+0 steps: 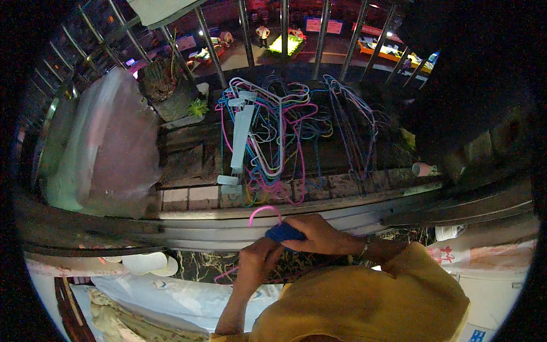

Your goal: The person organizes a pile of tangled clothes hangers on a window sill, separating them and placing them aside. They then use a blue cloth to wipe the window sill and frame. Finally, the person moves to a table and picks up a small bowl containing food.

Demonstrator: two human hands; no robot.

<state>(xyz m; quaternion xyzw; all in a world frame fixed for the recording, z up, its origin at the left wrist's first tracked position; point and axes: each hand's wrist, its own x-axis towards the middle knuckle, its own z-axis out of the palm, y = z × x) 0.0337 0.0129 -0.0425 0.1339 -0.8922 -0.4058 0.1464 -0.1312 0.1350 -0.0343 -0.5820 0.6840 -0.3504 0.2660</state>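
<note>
Just above the dark marbled sill, my right hand (316,234) grips a bunched dark blue cloth (285,233). My left hand (257,257) is against the cloth's lower left side, its fingers curled; whether it pinches the cloth or the hanger is hidden. A pink clothes hanger (266,209) has its hook sticking up above the cloth, and one pink end shows left of my left hand. Beyond the window track hangs a tangle of pink, blue and white hangers (282,128), with a pale clip-like plastic piece (242,137) among them.
The window track (205,233) runs across in front of me. Metal bars (284,30) stand beyond the hangers. At left are a potted plant (169,92) and a large translucent sheet (115,149). A small cup (422,169) lies at right. Light blue bedding (171,295) is below left.
</note>
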